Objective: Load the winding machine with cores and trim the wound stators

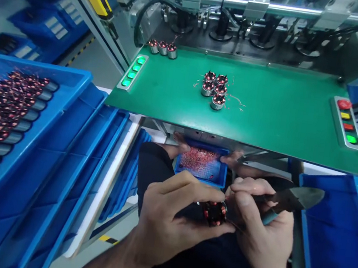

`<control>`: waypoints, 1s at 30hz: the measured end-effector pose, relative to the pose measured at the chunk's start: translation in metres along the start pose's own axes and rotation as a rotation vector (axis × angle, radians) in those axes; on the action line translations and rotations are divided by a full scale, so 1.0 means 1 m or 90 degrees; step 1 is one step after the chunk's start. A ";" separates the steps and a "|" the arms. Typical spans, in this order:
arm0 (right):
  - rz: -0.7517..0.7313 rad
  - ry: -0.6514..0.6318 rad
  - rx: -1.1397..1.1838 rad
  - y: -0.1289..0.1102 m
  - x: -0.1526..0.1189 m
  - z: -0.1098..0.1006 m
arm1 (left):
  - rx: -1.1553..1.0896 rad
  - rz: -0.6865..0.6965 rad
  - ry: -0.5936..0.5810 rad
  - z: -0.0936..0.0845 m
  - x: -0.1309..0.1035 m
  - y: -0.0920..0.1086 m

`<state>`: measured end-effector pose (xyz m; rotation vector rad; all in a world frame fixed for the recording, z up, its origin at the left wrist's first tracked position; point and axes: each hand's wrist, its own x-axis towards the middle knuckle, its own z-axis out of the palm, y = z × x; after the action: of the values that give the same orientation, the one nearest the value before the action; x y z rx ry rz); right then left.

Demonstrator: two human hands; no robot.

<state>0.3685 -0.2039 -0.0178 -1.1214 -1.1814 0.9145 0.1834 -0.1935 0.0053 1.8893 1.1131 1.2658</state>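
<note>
My left hand (171,216) is closed around a small motor stator (215,212) wound with copper wire, its black and copper end turned up. Close beside it, my right hand (262,224) grips a pair of cutting pliers (299,199), whose jaws point away to the right. The thumb and forefinger of that hand are pinched near the stator's edge; a thin wire seems to run between them, though it is hard to make out. On the green work surface (268,106) ahead stands a group of several stators (218,102) with loose wire ends.
Three stators (163,48) stand at the surface's back left, near the machine (221,16). Button panels (132,73) flank it. At left, a blue crate (74,76) holds many stators. A blue bin (217,181) of copper scraps sits below; another blue crate (335,225) is at right.
</note>
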 end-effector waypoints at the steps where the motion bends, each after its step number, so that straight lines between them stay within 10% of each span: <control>1: -0.021 -0.007 -0.033 0.001 0.001 -0.003 | -0.010 -0.008 -0.007 0.000 -0.001 0.000; 7: -0.121 0.043 -0.313 -0.001 0.016 -0.034 | -0.025 -0.067 -0.024 -0.007 -0.006 -0.001; 18: -0.028 -0.274 -0.324 -0.012 -0.008 -0.050 | 0.021 -0.077 0.064 -0.011 -0.008 -0.008; 30: 0.010 -0.277 -0.290 -0.004 -0.003 -0.043 | -0.004 -0.083 0.047 -0.006 -0.010 -0.007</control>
<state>0.4104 -0.2156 -0.0151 -1.3279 -1.8044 0.9562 0.1739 -0.1987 -0.0021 1.7481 1.2485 1.2723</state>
